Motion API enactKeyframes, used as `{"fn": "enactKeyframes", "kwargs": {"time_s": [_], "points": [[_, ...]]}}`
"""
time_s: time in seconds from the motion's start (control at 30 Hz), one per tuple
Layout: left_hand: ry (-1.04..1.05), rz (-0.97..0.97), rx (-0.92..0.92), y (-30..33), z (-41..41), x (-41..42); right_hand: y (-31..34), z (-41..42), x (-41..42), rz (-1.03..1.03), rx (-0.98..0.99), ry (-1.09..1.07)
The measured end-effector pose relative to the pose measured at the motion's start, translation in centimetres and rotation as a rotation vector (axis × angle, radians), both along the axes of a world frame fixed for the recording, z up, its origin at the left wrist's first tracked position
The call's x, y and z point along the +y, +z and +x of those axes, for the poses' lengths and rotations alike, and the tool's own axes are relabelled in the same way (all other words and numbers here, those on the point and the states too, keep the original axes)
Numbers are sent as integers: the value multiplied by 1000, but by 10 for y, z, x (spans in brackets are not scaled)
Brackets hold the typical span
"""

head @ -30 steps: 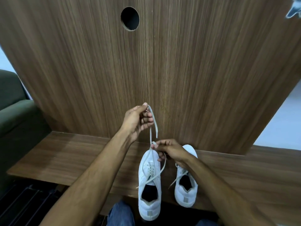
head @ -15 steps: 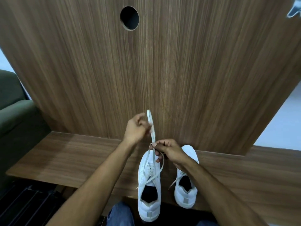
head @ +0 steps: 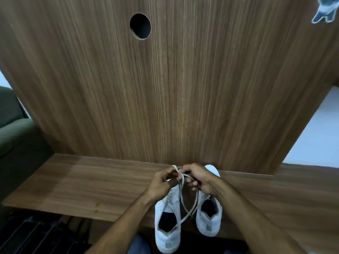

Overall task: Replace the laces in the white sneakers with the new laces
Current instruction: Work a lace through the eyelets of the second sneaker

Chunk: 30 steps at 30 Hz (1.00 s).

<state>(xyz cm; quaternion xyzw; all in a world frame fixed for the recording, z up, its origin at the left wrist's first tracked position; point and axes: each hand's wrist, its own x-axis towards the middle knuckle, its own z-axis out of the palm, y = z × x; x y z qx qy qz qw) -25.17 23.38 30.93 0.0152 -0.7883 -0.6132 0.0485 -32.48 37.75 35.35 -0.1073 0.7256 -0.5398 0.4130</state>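
Two white sneakers stand side by side on a low wooden shelf (head: pixel 91 182), toes toward the wall. My left hand (head: pixel 162 182) and my right hand (head: pixel 199 178) meet above the toe of the left sneaker (head: pixel 167 224). Both pinch a white lace (head: pixel 181 206) that crosses between them and forms a small loop at the top. Two lace strands hang down and cross between the shoes. The right sneaker (head: pixel 209 217) has its toe partly hidden by my right hand.
A tall wooden panel (head: pixel 183 88) with a round hole (head: pixel 140 26) rises behind the shelf. A dark green sofa (head: pixel 12 136) stands at the left. Dark slats (head: pixel 36 235) lie below the shelf's front edge. My jeans-clad knee (head: pixel 139 244) shows under the shoes.
My left hand has come down from its raised position to meet my right hand over the sneaker's toe. The pulled-up lace is now lower and crossed between both hands.
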Motion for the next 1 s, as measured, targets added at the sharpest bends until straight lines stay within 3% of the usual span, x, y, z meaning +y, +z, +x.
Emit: {"fn": "enactKeyframes", "kwargs": {"time_s": [0.1,0.2,0.3,0.4,0.57,0.7,0.83,1.0], "points": [[-15,-33,-46,15,2,-13,1,-4,4,-17,75,32],[124,-340,-99,25,-1,-47,-5,-20,11,60,387,-91],[291,-831,-234,30,-3,-91,-12,-37,26,346,741,-132],[351,-1037,-465,19,2,-122,-18,-36,36,771,1003,-21],[453,-1170,-598,-9,12,-147,-45,-34,42,1036,1128,145],[460,-1300,-535,-25,15,-135,-65,-34,44,1121,1177,217],[240,-1172,-363,-56,17,-108,-91,-31,43,1143,1247,337],[11,-601,-300,-99,17,-59,-119,-9,15,770,1238,524]]}}
